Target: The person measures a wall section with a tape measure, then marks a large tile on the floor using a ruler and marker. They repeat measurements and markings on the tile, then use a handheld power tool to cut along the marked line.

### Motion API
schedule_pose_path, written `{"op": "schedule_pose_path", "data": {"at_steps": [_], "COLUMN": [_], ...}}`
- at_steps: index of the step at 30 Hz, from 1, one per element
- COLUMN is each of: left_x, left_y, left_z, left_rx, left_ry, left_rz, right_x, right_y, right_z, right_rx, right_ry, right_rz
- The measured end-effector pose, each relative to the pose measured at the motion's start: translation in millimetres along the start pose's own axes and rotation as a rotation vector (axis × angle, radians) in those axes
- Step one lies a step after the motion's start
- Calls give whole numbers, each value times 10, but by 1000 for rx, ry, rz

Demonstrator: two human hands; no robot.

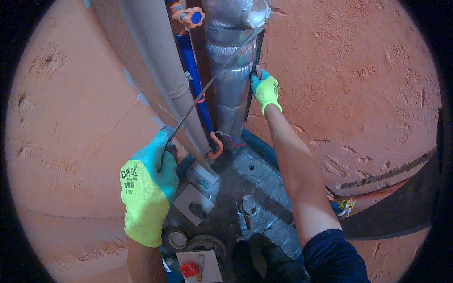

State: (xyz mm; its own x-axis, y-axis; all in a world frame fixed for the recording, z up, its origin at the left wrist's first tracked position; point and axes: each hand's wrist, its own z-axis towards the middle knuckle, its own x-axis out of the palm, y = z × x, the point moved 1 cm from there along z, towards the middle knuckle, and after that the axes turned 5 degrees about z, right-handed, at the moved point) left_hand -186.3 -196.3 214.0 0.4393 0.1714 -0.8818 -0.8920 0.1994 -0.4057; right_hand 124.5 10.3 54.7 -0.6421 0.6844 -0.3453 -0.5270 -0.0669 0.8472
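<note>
Forearms reach forward, the right one farther. Left hand (gloved, like the other) has its fingers closed on a thin strip, which slants across the silver pipe; right hand curls its fingers beside that pipe, its hold unclear. A blue pipe stands behind the strip.

Gloves: yellow-green and teal, black print | Sleeve: navy | Trousers: dark

From afar I'm seeing a left glove and right glove, yellow-and-teal; a blue pipe; a silver duct; a mottled orange-pink wall.
</note>
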Motion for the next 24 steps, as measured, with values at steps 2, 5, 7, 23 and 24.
{"op": "schedule_pose_path", "data": {"at_steps": [2,5,7,23,24], "left_x": [-9,-25,-26,-915,-1018], "left_y": [-9,-22,-27,40,53], "left_z": [10,19,30,-547,-623], "left_rx": [-4,-3,25,274,321], "left_ry": [-7,-4,-41,-60,-62], "left_rz": [-22,-24,-37,312,359], "right_x": [2,1,3,-1710,-1991], "right_y": [0,8,27,302,336], "right_z": [8,2,-5,-2897,-3303], "right_rx": [9,2,-1,539,501], "right_ry": [10,8,2,339,477], "right_rz": [-21,-33,-22,-380,-271]}}
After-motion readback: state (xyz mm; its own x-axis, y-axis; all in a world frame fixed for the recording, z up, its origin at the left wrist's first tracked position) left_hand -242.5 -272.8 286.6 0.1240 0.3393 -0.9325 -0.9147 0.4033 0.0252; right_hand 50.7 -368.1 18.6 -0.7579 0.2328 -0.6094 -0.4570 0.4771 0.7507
